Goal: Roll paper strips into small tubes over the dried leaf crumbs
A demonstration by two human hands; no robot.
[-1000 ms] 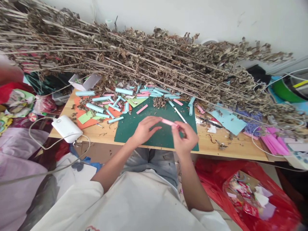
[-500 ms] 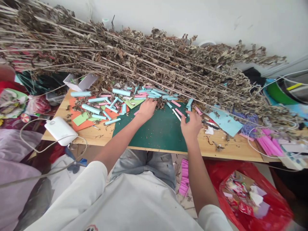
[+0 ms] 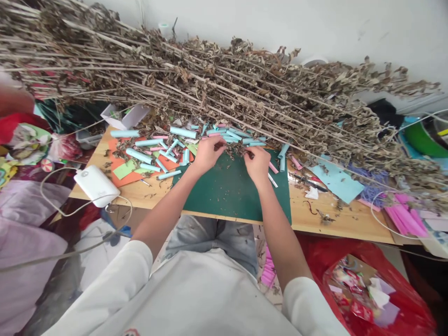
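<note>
Dried stalks (image 3: 210, 88), the largest mass, lie in a long bundle across the back of the tabletop (image 3: 364, 227), their leafy sides overhanging the work area and partly covering what lies beneath. A red plastic bag (image 3: 415, 294), open and holding wrappers and paper scraps, stands below the front edge on the right. A dark green mat (image 3: 224, 198) occupies the middle of the tabletop, flecked with leaf fragments.

The left hand (image 3: 207, 156) and right hand (image 3: 258, 163) meet the far part of the mat, one on each side of a small heap of leaf crumbs (image 3: 232, 150). The fingers of both are bent inward, each grip nearly closed at the heap; whether either pinches a fragment cannot be told. The hands hide part of the heap and some of the tubes.

A light blue sheet (image 3: 339, 181) lies to the right, partly under the stalks. A white power bank (image 3: 97, 184), its cable looping around it, rests near the left end. Blue paper tubes (image 3: 183, 132) cluster left of and behind the left hand, many against the stalks. A black pen (image 3: 310, 182) lies right of the mat. A pink tube (image 3: 273, 168) and a slender white tube (image 3: 272, 180) lie just beside the right hand.
</note>
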